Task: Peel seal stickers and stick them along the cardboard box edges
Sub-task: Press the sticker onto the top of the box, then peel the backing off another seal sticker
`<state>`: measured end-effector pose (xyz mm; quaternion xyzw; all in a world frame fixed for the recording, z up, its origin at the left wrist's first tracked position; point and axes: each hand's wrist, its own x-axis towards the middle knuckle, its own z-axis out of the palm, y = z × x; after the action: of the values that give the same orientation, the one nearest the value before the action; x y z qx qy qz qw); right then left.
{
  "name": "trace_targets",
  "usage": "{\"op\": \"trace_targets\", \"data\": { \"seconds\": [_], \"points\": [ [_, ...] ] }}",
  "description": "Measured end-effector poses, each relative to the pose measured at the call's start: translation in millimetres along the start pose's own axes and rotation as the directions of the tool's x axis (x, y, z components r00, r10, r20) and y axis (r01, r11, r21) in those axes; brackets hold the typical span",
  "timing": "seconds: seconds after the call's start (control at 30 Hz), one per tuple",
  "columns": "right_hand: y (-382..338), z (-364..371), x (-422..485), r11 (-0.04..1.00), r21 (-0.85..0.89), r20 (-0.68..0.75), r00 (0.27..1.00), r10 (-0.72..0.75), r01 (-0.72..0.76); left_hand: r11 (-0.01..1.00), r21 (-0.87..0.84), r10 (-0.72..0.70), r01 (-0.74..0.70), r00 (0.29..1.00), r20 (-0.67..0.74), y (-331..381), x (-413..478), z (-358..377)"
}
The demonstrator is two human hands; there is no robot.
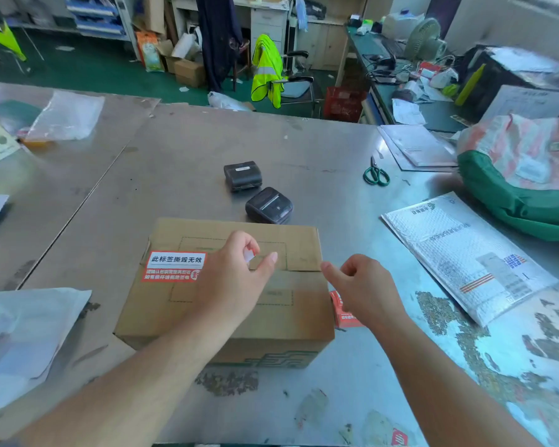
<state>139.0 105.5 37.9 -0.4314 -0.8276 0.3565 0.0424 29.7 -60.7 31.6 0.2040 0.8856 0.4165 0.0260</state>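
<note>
Here the left hand [236,275] pinches a small white scrap [249,255], probably peeled backing paper, above the middle of the cardboard box [288,317]. The right hand [365,285] holds nothing, its forefinger out at the right end of the flap seam, likely to press or place a seal there. One red-and-white sticker [175,266] already bridges the seam at the left edge and another red sticker [342,312] shows on the right side, while two small black printers [255,191] sit just beyond on the metal table [175,150].

one cardboard box [226,317], two printers [242,175] [269,205], one scissors [375,174], one mailer [465,256], two hands [236,275] [365,285]
</note>
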Motion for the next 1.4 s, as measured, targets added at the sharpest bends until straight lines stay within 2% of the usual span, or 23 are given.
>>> {"op": "trace_targets", "data": {
  "seconds": [0.1, 0.23, 0.4, 0.57, 0.67, 0.8, 1.0, 1.17, 1.23, 1.3, 1.4],
  "points": [
    [41.2, -21.2, 13.0, 0.996, 0.04, -0.06, 0.995, 0.082, -0.08, 0.999, 0.006, 0.031, -0.032, 0.994, 0.101, 21.2, -5.6, 28.5],
    [81.7, -32.9, 24.0, 0.982, 0.062, -0.063, 0.982, 0.18, -0.177, 0.994, 0.047, 0.09, -0.096, 0.988, 0.123, 42.4, -9.8, 54.8],
    [126.5, -31.7, 37.5, 0.955, 0.107, 0.016, 0.961, 0.275, -0.275, 0.98, 0.133, 0.131, -0.149, 0.982, 0.135, 51.0, -10.7, 76.3],
    [158.6, -8.9, 63.8, 0.937, 0.036, 0.087, 0.936, 0.342, -0.346, 0.968, 0.188, 0.145, -0.166, 0.982, 0.12, 48.7, -12.1, 84.9],
    [170.0, 11.2, 76.4, 0.918, 0.009, 0.1, 0.914, 0.393, -0.396, 0.972, 0.181, 0.132, -0.151, 0.985, 0.112, 46.9, -12.3, 87.8],
    [175.0, 29.5, 90.6, 0.883, 0.063, 0.079, 0.885, 0.459, -0.464, 0.985, 0.133, 0.096, -0.109, 0.991, 0.096, 42.3, -12.0, 89.6],
    [179.4, 40.5, 102.3, 0.869, 0.063, 0.023, 0.871, 0.49, -0.491, 0.983, 0.139, 0.107, -0.119, 0.99, 0.087, 41.4, -12.1, 89.8],
    [180.2, 33.0, 104.4, 0.857, 0.085, 0.054, 0.861, 0.505, -0.508, 0.987, 0.13, 0.089, -0.098, 0.993, 0.072, 41.1, -10.5, 90.9],
    [182.1, 30.6, 104.1, 0.841, 0.141, 0.064, 0.852, 0.519, -0.523, 0.991, 0.103, 0.076, -0.082, 0.995, 0.061, 41.3, -11.1, 90.5],
    [180.8, 26.5, 100.2, 0.813, 0.269, 0.074, 0.852, 0.518, -0.517, 0.996, 0.058, 0.061, -0.064, 0.996, 0.063, 42.2, -11.7, 89.6],
    [165.5, 9.2, 88.0, 0.751, 0.5, 0.097, 0.889, 0.447, -0.431, 0.998, -0.011, 0.063, -0.063, 0.995, 0.082, 46.4, -12.0, 83.7]
  ]
}}
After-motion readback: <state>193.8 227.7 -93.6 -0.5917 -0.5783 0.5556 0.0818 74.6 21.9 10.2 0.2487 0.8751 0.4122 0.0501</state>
